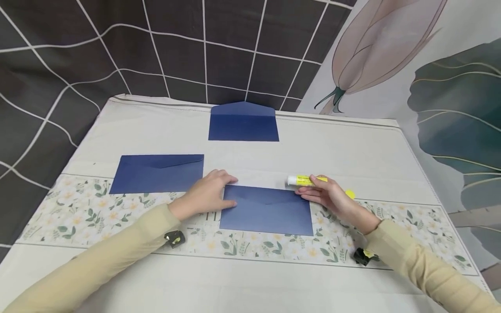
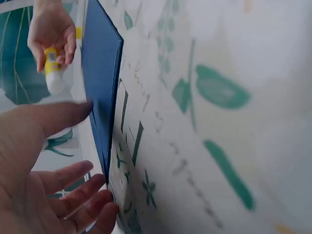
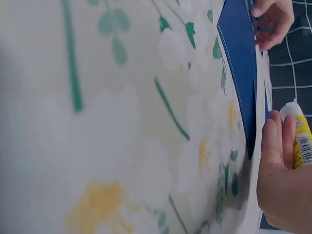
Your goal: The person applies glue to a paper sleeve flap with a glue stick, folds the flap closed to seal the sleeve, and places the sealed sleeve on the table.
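Observation:
A dark blue envelope (image 1: 266, 213) lies in front of me with its pointed flap folded down. My left hand (image 1: 211, 193) is at its left end, thumb resting on the envelope and the other fingers spread by its upper left corner; a gap shows between thumb and fingers in the left wrist view. Over the upper right corner, my right hand (image 1: 332, 198) holds a yellow and white glue stick (image 1: 303, 180) between thumb and fingers, its white end pointing left. In the right wrist view the glue stick (image 3: 303, 141) shows a barcode on its label.
A second blue envelope (image 1: 156, 174) lies to the left, flap down. Farther back is a third envelope (image 1: 243, 126) with its flap raised. A small round yellow piece (image 1: 350, 194) sits just behind my right wrist. Flowered cloth (image 1: 137, 221) covers the table.

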Demonstrator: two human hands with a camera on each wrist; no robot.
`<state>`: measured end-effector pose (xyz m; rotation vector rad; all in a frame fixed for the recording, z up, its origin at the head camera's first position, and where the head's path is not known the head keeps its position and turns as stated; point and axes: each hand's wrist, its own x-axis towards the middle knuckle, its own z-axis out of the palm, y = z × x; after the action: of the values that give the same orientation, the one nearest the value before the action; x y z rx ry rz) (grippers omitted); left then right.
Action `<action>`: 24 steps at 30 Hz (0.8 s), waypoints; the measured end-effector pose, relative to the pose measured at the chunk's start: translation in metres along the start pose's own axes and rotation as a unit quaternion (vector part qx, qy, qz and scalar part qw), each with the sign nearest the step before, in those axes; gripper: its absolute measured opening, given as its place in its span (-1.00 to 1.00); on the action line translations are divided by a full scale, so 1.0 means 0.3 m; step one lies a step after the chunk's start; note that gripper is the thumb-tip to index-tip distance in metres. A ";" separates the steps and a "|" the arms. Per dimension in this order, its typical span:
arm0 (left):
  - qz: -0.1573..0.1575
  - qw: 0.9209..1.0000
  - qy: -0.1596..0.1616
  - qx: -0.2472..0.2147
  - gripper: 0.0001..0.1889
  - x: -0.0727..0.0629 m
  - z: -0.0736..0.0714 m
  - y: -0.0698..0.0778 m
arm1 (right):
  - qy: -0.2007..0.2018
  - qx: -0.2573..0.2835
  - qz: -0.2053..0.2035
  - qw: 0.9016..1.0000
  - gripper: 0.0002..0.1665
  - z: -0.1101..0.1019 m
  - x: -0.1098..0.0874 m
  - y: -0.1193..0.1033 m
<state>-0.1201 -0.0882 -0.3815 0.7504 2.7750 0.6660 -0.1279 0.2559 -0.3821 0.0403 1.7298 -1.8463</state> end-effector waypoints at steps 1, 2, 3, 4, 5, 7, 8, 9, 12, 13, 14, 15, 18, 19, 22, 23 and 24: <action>0.002 1.000 -0.006 0.010 -0.30 0.007 0.002 -0.001 | -0.001 0.003 0.000 1.000 -0.65 0.003 0.005 0.002; 0.003 1.000 -0.011 0.016 -0.26 0.014 0.005 -0.001 | -0.001 0.004 0.000 1.000 -0.65 0.005 0.008 0.004; 0.003 1.000 -0.016 0.018 -0.23 0.020 0.006 -0.001 | 0.000 0.000 0.000 1.000 -0.64 0.007 0.011 0.007; 0.003 1.000 -0.021 0.019 -0.22 0.027 0.007 -0.001 | 0.002 -0.004 0.001 1.000 -0.64 0.010 0.013 0.009; 0.003 1.000 -0.024 0.019 -0.22 0.033 0.007 -0.001 | 0.004 -0.011 0.002 1.000 -0.63 0.012 0.015 0.012; 0.000 0.999 -0.029 0.021 -0.24 0.042 0.006 0.000 | 0.007 -0.030 0.004 1.000 -0.62 0.017 0.016 0.016; 0.001 0.999 -0.031 0.022 -0.25 0.046 0.005 0.002 | 0.009 -0.039 0.005 0.999 -0.60 0.019 0.016 0.018; 0.005 0.999 -0.033 0.027 -0.26 0.048 0.002 0.007 | 0.011 -0.049 0.005 0.999 -0.59 0.022 0.016 0.019; 0.031 0.997 -0.034 0.060 -0.35 0.046 0.011 0.044 | 0.011 -0.073 0.004 0.997 -0.53 0.027 0.017 0.019; 0.046 0.996 -0.033 0.074 -0.39 0.041 0.018 0.068 | 0.011 -0.078 0.004 0.997 -0.52 0.027 0.017 0.019; 0.065 0.994 -0.030 0.080 -0.44 0.036 0.028 0.097 | 0.011 -0.081 0.004 0.997 -0.51 0.027 0.018 0.019; 0.083 0.992 -0.033 0.087 -0.47 0.032 0.040 0.131 | 0.009 -0.082 0.005 0.997 -0.50 0.027 0.018 0.018; 0.135 0.984 -0.065 0.096 -0.50 0.035 0.087 0.242 | 0.005 -0.085 0.009 0.996 -0.50 0.023 0.019 0.014; 0.152 0.980 -0.081 0.098 -0.50 0.043 0.101 0.274 | 0.005 -0.084 0.010 0.996 -0.50 0.022 0.020 0.012; 0.181 0.969 -0.125 0.111 -0.45 0.085 0.141 0.337 | 0.003 -0.080 0.014 0.997 -0.53 0.022 0.023 0.007; 0.189 0.966 -0.130 0.117 -0.44 0.098 0.151 0.346 | 0.003 -0.075 0.015 0.997 -0.55 0.024 0.025 0.007; 0.188 0.965 -0.134 0.125 -0.42 0.109 0.157 0.352 | 0.002 -0.072 0.016 0.997 -0.56 0.026 0.027 0.007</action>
<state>-0.0887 0.0277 -0.3755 1.3342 2.5117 0.2425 -0.1308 0.2455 -0.3861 0.0132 1.8492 -1.6960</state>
